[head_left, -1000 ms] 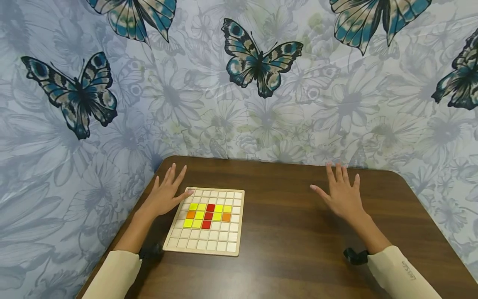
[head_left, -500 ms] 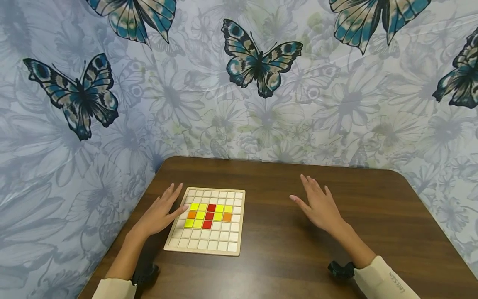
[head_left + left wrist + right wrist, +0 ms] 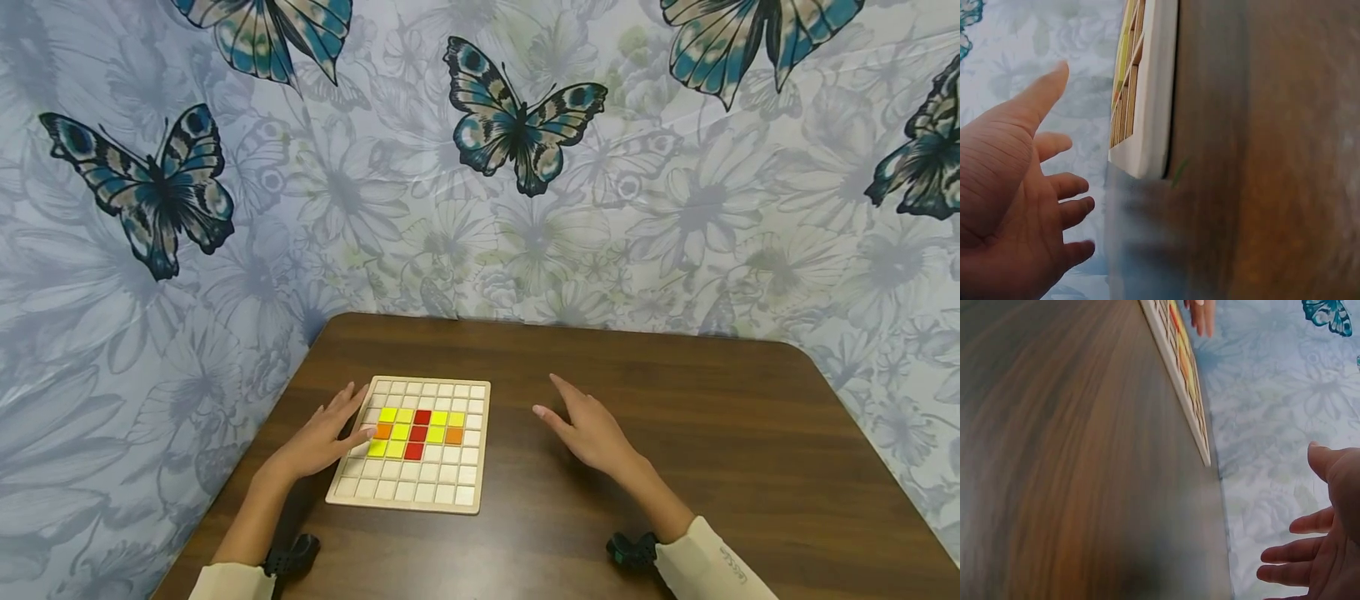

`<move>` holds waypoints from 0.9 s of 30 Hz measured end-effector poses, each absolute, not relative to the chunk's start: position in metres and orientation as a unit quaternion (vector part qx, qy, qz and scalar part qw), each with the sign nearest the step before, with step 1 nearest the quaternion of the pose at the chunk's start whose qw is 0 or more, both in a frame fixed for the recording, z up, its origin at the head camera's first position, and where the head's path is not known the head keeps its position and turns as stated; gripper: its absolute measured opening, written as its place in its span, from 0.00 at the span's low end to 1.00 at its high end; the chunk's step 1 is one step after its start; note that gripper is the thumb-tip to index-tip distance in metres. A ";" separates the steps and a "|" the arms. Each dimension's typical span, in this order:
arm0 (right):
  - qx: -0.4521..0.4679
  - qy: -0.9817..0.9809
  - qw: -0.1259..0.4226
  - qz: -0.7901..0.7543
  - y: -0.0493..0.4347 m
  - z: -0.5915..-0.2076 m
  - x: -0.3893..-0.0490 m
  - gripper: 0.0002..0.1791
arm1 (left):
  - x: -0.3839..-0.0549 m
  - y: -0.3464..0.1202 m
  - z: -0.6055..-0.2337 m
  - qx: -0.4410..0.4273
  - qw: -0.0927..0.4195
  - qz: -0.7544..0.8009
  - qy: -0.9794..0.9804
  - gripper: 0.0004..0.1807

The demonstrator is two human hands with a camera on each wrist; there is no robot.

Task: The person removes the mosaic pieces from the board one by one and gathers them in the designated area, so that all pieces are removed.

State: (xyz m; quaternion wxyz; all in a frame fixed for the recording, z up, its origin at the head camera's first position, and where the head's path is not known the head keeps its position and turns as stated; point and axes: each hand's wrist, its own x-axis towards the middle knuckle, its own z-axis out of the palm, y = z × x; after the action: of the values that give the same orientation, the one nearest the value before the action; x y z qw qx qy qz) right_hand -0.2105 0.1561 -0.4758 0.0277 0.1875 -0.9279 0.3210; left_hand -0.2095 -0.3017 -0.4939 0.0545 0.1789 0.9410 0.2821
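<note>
Pale wooden grid board (image 3: 405, 504) lies between wide-spread left hand (image 3: 318, 438) and wide-spread right hand (image 3: 594, 432), nearer the left

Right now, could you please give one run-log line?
tile-grid board: on wooden table; left hand: empty, by board's left edge; right hand: empty, right of board

On the pale board (image 3: 402, 505) we see a red stripe (image 3: 418, 433) with yellow squares (image 3: 399, 432) on both sides, two orange squares (image 3: 453, 436), and cream squares (image 3: 424, 493) all around. We see a streaky brown table (image 3: 787, 433), cream sleeves (image 3: 705, 558), and blue-and-black butterflies (image 3: 520, 125) over grey flowers (image 3: 348, 187).
</note>
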 end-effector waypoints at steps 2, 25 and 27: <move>0.185 -0.921 0.010 0.343 0.149 -0.475 -0.210 0.45 | -0.209 -0.303 -0.495 0.173 0.067 0.293 0.938 0.46; 0.225 -0.879 -0.026 0.420 0.088 -0.477 -0.225 0.26 | -0.213 -0.319 -0.518 0.224 0.068 0.314 0.920 0.55; 0.235 -0.873 -0.029 0.427 0.084 -0.478 -0.227 0.24 | -0.214 -0.320 -0.521 0.225 0.065 0.307 0.922 0.54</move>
State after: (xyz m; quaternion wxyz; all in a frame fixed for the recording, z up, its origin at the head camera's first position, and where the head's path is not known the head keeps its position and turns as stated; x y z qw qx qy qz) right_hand -0.2273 0.0844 -0.4780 -0.0290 0.2349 -0.8726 0.4272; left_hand -0.2141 -0.3196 -0.5214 0.0649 0.2254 0.9223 0.3072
